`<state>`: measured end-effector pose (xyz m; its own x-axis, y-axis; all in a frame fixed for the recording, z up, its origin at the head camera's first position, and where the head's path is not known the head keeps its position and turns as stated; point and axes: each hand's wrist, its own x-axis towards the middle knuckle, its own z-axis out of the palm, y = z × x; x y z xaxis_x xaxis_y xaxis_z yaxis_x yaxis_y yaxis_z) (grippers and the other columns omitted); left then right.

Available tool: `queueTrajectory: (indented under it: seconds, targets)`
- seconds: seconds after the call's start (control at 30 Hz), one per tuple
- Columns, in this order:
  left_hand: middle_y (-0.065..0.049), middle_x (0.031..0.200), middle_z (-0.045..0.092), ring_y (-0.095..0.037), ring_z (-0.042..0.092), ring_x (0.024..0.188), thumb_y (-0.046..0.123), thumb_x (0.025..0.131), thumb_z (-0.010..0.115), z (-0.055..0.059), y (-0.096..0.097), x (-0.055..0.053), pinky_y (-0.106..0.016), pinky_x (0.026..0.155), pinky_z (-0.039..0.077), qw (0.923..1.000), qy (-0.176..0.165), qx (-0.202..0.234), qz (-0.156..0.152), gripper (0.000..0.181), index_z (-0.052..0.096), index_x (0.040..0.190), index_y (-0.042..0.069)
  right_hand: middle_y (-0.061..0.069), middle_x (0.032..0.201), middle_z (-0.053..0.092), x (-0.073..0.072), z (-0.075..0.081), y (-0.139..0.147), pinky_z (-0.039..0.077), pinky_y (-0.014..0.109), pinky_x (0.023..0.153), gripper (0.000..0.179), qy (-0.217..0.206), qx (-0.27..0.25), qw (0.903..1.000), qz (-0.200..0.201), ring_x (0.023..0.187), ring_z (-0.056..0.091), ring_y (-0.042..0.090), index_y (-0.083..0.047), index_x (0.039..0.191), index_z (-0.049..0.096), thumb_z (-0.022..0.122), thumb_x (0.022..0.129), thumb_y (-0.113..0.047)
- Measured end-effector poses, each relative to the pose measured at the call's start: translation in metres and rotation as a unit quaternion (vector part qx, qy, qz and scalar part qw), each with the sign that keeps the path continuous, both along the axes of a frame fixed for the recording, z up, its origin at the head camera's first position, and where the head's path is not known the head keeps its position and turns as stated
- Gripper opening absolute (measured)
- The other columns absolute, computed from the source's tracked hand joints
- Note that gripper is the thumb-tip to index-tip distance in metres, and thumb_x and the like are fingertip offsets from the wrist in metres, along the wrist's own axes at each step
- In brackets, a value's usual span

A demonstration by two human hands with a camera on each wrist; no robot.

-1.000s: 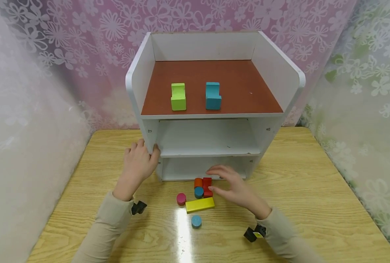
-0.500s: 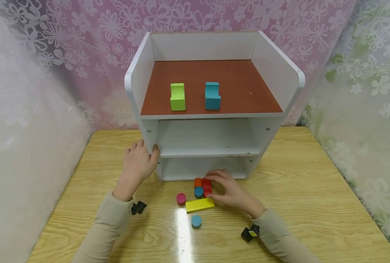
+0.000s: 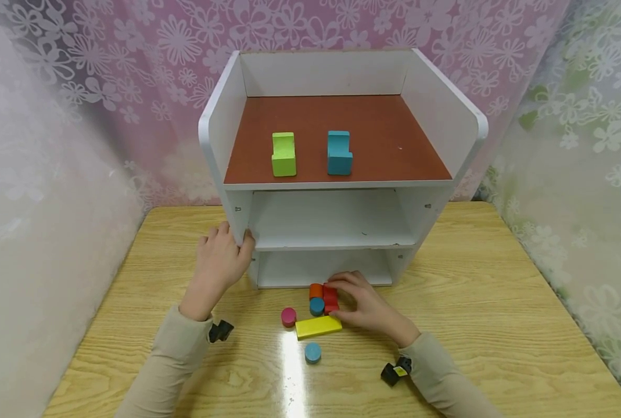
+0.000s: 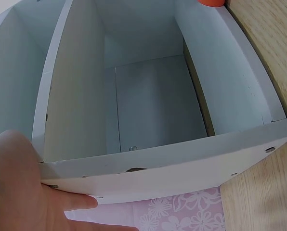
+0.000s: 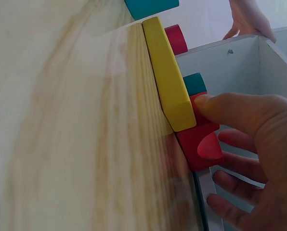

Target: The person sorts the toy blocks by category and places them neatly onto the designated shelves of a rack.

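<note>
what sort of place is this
Probably indoors, perhaps a tabletop play area: a white shelf unit stands on a wood-grain table, with colored blocks on top of it and in front.

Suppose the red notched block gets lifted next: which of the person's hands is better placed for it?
Probably the right hand: its thumb and fingers grip the red notched block. The left hand holds the side of the white shelf unit, away from that block.
</note>
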<state>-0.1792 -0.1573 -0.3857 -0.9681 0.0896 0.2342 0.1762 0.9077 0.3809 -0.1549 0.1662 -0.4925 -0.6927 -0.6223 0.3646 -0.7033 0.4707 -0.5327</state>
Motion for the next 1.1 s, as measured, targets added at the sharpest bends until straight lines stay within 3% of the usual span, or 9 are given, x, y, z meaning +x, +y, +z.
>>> queueTrajectory:
  seconds: [0.53, 0.87, 1.1]
  targets:
    - [-0.02, 0.116, 0.057, -0.041, 0.051, 0.1, 0.042, 0.103, 0.028, 0.001, 0.0, 0.0, -0.055, 0.084, 0.037, 1.0, -0.002, -0.001, -0.002, 0.057, 0.053, 0.135, 0.003, 0.007, 0.13, 0.059, 0.001, 0.002, 0.0, 0.045, 0.046, 0.097, 0.056, 0.005, 0.003, 0.9999, -0.013, 0.118, 0.05, 0.024, -0.006, 0.127, 0.065, 0.084, 0.078, -0.025]
    - [-0.02, 0.113, 0.057, -0.041, 0.051, 0.098, 0.042, 0.103, 0.027, 0.001, -0.001, 0.0, -0.054, 0.083, 0.037, 1.0, 0.0, -0.002, 0.0, 0.056, 0.056, 0.131, 0.002, 0.007, 0.122, 0.063, 0.005, 0.021, -0.002, 0.048, 0.044, 0.092, 0.055, 0.056, 0.004, 0.9984, -0.003, 0.112, 0.053, 0.025, -0.002, 0.123, 0.067, 0.085, 0.076, -0.024]
    - [-0.02, 0.113, 0.057, -0.04, 0.052, 0.099, 0.042, 0.103, 0.029, 0.002, 0.0, 0.001, -0.055, 0.084, 0.037, 1.0, -0.003, -0.002, -0.001, 0.055, 0.055, 0.131, 0.002, 0.006, 0.122, 0.063, 0.013, 0.043, -0.001, 0.049, 0.043, 0.092, 0.053, 0.047, 0.018, 0.9987, 0.002, 0.113, 0.053, 0.023, -0.002, 0.122, 0.068, 0.084, 0.077, -0.025]
